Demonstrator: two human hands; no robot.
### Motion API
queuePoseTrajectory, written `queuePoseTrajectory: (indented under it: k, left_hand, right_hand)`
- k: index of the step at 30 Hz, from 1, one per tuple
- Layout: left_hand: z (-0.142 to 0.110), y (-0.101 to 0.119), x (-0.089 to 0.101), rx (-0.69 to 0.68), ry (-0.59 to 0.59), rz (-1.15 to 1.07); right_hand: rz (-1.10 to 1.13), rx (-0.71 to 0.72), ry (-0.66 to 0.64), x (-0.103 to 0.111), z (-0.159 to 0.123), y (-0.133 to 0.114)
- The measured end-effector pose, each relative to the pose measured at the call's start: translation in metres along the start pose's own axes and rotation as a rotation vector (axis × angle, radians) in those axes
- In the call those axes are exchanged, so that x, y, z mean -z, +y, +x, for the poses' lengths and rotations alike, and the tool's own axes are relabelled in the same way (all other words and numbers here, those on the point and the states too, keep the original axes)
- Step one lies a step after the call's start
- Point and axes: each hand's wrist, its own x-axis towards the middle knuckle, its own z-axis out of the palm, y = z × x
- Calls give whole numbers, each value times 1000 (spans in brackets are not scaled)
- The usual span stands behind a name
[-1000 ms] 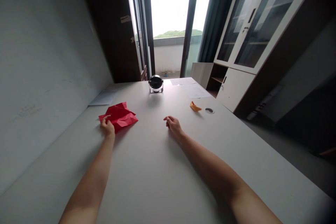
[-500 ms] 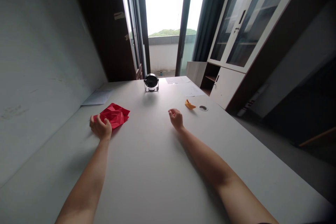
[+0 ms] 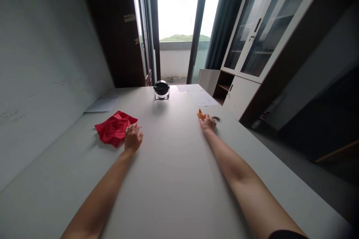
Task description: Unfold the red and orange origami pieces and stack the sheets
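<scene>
On the left of the white table (image 3: 165,164) lies a sheet of creased red paper (image 3: 114,129), its folds raised in facets. My left hand (image 3: 133,137) is at its right edge, fingers apart and partly over that edge, gripping nothing. Further right, a small folded orange paper boat (image 3: 201,115) has its right part covered by my right hand (image 3: 208,123). The fingers of that hand close on the boat at the tabletop.
A round cable hole (image 3: 217,119) is just right of my right hand. A round black device on a metal stand (image 3: 161,89) stands at the far end. Papers lie at the back right (image 3: 204,99) and by the left wall (image 3: 102,104). A glass-door cabinet (image 3: 249,33) is beyond the table's right edge.
My left hand has left the red paper's left part and moved right to its other edge. My right hand has moved right and taken hold of the orange paper boat.
</scene>
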Motion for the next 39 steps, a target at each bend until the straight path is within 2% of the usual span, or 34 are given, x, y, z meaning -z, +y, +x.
queuePoseTrajectory:
  k: [4,9,11,14,17,20,29,39]
  left_hand:
    - [-6,39,-10,-213,-136,-63]
    - [-9,43,-18,-188,-155,-101]
    - [-4,40,-21,-134,-141,-143]
    - [10,37,-25,-37,-86,-238]
    - [21,36,-27,70,-14,-301]
    - [21,37,-25,62,3,-308]
    - [5,42,-20,-73,-91,-299]
    - [5,42,-19,-7,-95,-344]
  right_hand:
    - [-2,43,-31,-9,2,-8]
    - [50,136,-86,-21,-16,-33]
    - [84,269,-149,-28,-36,-54]
    - [128,577,-260,-37,-75,-89]
    - [164,784,-342,-39,-109,-118]
    - [190,891,-372,-36,-128,-130]
    - [288,979,-389,-20,-134,-120]
    - [321,947,-431,-12,-137,-121]
